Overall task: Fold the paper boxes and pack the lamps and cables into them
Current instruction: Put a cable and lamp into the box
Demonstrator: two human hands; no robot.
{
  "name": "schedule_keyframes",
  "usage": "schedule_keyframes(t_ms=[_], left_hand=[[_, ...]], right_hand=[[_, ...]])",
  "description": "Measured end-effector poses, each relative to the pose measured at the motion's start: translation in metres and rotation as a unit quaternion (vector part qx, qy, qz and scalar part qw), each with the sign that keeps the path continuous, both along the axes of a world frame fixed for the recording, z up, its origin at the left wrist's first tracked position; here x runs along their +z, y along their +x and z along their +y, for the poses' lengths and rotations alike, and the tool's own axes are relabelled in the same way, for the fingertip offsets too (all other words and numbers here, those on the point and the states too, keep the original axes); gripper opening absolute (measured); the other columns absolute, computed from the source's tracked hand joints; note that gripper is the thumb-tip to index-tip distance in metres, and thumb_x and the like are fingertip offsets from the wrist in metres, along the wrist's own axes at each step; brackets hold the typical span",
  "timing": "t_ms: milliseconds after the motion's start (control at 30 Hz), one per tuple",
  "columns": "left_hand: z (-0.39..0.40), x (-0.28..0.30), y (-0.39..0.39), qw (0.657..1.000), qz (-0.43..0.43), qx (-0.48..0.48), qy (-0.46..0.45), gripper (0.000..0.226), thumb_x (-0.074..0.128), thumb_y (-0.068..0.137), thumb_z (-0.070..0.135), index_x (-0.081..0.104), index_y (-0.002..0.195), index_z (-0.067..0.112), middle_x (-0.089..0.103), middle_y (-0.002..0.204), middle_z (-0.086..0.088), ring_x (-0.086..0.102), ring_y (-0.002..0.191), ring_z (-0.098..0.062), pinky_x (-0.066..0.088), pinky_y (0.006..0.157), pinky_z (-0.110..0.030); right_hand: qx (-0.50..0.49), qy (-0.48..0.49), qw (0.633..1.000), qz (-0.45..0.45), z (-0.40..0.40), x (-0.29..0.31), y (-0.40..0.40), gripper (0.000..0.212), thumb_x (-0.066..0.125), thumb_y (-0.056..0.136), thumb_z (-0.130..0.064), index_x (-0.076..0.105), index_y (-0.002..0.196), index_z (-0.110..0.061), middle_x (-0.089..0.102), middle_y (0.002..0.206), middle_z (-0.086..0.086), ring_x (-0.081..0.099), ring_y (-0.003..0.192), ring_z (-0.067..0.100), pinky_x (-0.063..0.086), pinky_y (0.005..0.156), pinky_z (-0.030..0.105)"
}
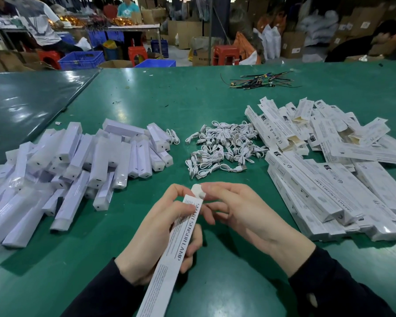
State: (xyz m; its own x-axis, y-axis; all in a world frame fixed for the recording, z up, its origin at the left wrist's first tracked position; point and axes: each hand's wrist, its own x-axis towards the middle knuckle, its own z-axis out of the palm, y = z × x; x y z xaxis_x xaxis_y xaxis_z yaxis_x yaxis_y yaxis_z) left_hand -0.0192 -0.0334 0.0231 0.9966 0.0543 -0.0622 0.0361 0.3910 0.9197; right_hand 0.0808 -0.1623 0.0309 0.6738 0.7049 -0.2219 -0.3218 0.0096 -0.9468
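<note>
Head view, left hand (156, 236) fingers gripping paper box (169, 255), right hand (236, 211) fingers pinching its top flap (198, 191) (white).

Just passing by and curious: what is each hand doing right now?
Left hand: grips the paper box printed SMART SENSOR LAMP.
Right hand: pinches the box's white end tab.
</note>
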Motion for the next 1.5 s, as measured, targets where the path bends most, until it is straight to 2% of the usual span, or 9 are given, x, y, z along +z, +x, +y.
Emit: schedule_keyframes(t_ms=[100,233,300,467,633,833,1033,1167,1500], left_hand=[[-0.0011,-0.0003,-0.0001,1.0,-0.007,-0.001,0.018,0.014,0.048,0.086,0.018,0.038,0.093,0.012,0.06,0.09,-0.024,0.036,0.035,-0.02,0.039,0.034,-0.021],[0.0001,0.0008,0.0004,0.999,-0.007,0.009,0.038,0.01,0.055,0.086,0.021,0.045,0.085,0.019,0.062,0.092,-0.029,0.042,0.036,-0.022,0.042,0.034,-0.023],[0.0008,0.0019,0.0003,0.999,-0.003,0.008,0.054,0.012,0.056,0.086,0.024,0.045,0.088,0.02,0.061,0.092,-0.035,0.046,0.033,-0.023,0.042,0.032,-0.023],[-0.0021,0.0063,-0.001,0.999,-0.018,0.007,0.031,0.02,0.057,0.085,0.02,0.038,0.088,0.027,0.066,0.092,-0.027,0.052,0.035,-0.026,0.046,0.032,-0.027],[-0.0025,0.008,-0.0017,1.0,-0.005,0.015,0.024,0.029,0.056,0.083,0.021,0.032,0.098,0.027,0.066,0.078,-0.023,0.049,0.03,-0.025,0.043,0.031,-0.024],[-0.0028,0.0072,-0.0017,1.0,0.005,0.012,0.023,0.03,0.054,0.083,0.022,0.032,0.104,0.025,0.063,0.065,-0.016,0.04,0.026,-0.021,0.038,0.03,-0.02],[-0.0033,0.0064,-0.002,1.0,0.009,0.011,0.005,0.027,0.052,0.084,0.022,0.034,0.103,0.027,0.064,0.07,-0.017,0.038,0.031,-0.019,0.039,0.03,-0.021],[-0.0007,0.0077,-0.0031,1.0,0.019,0.003,0.002,0.026,0.048,0.085,0.025,0.031,0.105,0.027,0.058,0.051,-0.01,0.037,0.027,-0.017,0.036,0.03,-0.019],[0.0018,0.0076,-0.003,0.999,0.032,-0.006,-0.008,0.025,0.055,0.092,0.023,0.034,0.103,0.029,0.047,0.048,-0.015,0.033,0.028,-0.016,0.036,0.03,-0.02]], right_hand=[[0.02,-0.004,1.0,-0.017,0.0005,0.0005,-0.0035,0.032,0.06,0.094,-0.03,0.07,0.085,-0.001,0.054,0.055,0.006,0.049,0.051,0.011,0.043,0.054,0.014],[0.004,0.004,1.0,-0.015,0.0009,0.0011,-0.0036,0.033,0.058,0.094,-0.036,0.074,0.08,-0.01,0.053,0.059,0.006,0.047,0.055,0.011,0.043,0.055,0.015],[0.001,-0.006,1.0,-0.025,0.0012,0.0016,-0.0038,0.033,0.059,0.091,-0.04,0.076,0.079,-0.013,0.052,0.06,0.003,0.047,0.056,0.009,0.043,0.061,0.018],[-0.002,-0.013,0.999,-0.052,0.0006,0.0013,-0.004,0.043,0.065,0.077,-0.053,0.077,0.078,-0.012,0.05,0.057,-0.001,0.047,0.056,0.007,0.039,0.073,0.027],[0.011,0.014,0.994,-0.104,-0.0014,0.0003,-0.0066,0.025,0.071,0.072,-0.042,0.078,0.071,-0.017,0.054,0.064,0.002,0.045,0.063,0.009,0.038,0.076,0.032],[-0.001,0.011,0.994,-0.111,-0.0019,-0.0021,-0.0044,0.016,0.071,0.083,-0.026,0.081,0.092,-0.017,0.051,0.066,0.008,0.042,0.061,0.009,0.039,0.068,0.024],[-0.003,0.011,0.99,-0.142,-0.0024,-0.0035,-0.0032,0.017,0.068,0.087,-0.021,0.08,0.095,-0.012,0.055,0.071,0.011,0.04,0.064,0.013,0.037,0.063,0.021],[-0.02,0.034,0.976,-0.215,-0.001,-0.0044,-0.0059,0.014,0.065,0.09,-0.009,0.079,0.092,-0.009,0.071,0.077,-0.009,0.051,0.06,0.001,0.039,0.06,0.014],[-0.038,0.055,0.968,-0.241,-0.0015,-0.0068,-0.007,0.015,0.063,0.09,-0.001,0.078,0.092,0.0,0.072,0.09,0.008,0.053,0.061,0.003,0.041,0.058,0.015]])
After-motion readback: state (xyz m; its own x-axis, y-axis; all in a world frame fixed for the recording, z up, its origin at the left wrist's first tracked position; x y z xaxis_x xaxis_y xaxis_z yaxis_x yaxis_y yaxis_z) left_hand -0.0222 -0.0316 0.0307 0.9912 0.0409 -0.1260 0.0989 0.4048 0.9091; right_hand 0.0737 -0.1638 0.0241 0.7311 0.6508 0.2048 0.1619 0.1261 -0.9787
